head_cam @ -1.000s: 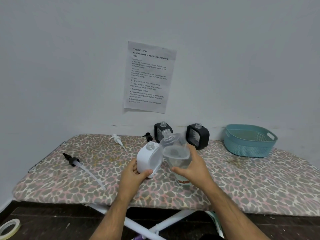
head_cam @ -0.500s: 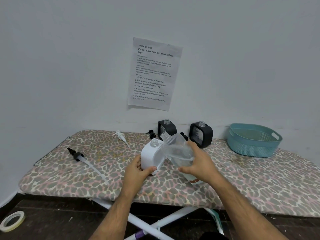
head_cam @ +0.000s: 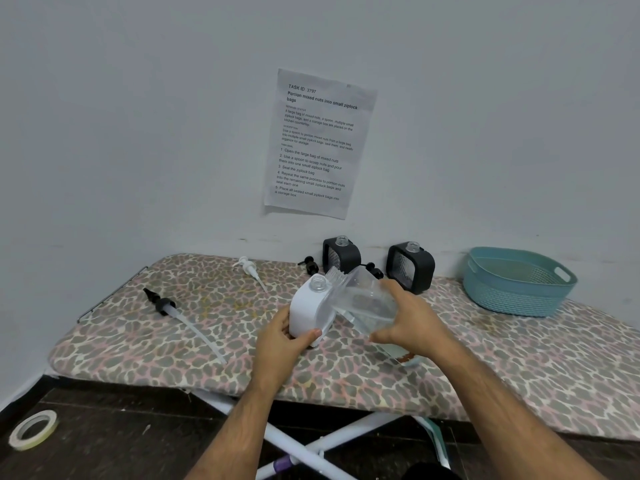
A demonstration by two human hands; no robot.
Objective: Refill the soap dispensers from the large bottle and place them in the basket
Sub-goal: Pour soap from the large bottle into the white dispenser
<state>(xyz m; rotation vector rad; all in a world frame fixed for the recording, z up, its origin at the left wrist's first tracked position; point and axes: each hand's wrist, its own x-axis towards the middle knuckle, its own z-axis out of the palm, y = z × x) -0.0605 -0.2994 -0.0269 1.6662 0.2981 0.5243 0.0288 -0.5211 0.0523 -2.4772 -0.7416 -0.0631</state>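
Observation:
My left hand [head_cam: 282, 337] grips the base of a white square soap dispenser [head_cam: 308, 311] standing on the leopard-print board, its neck uncapped. My right hand [head_cam: 410, 322] holds the large clear bottle [head_cam: 363, 299], tilted steeply left so that its open mouth sits just beside and above the dispenser's neck. Clear liquid lies in the bottle's lower side. Two black-framed dispensers [head_cam: 341, 254] [head_cam: 410, 266] stand uncapped against the wall. The teal basket [head_cam: 516, 282] sits at the right, with nothing visible inside.
A black pump with a long tube [head_cam: 180, 315] lies at the left of the board, a white pump [head_cam: 251, 270] further back, and small black pump heads [head_cam: 309, 265] by the black dispensers. A tape roll [head_cam: 33, 429] lies on the dark floor. A printed sheet [head_cam: 317, 143] hangs on the wall.
My right hand has tipped the large bottle from nearly upright over to the left, bringing its mouth down toward the white dispenser's neck. My left hand has kept its hold.

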